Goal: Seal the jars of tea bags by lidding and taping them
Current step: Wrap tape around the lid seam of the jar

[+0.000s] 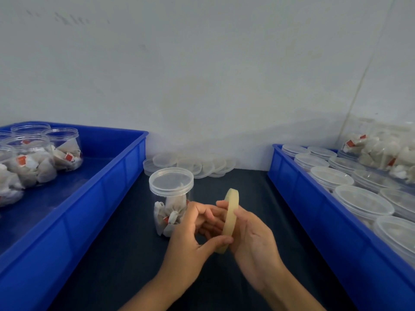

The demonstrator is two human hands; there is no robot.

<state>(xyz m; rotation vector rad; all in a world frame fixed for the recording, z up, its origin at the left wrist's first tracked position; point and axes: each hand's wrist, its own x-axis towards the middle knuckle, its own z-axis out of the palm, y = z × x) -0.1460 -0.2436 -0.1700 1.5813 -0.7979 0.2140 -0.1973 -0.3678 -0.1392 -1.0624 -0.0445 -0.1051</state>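
Note:
A clear plastic jar [170, 198] of tea bags stands upright on the dark table, with a clear lid [171, 181] on top. Just right of it I hold a pale yellow roll of tape [230, 217] on edge with both hands. My left hand [193, 239] pinches the roll's lower rim with the thumb, its fingers curled behind the ring. My right hand [251, 239] grips the roll from the right side, fingers wrapped over its edge. Neither hand touches the jar.
A blue tray [94, 198] on the left holds several open jars of tea bags [38, 158]. A blue tray [314, 216] on the right holds several lidded jars [361, 200]. Loose clear lids [190, 164] lie by the wall behind the jar.

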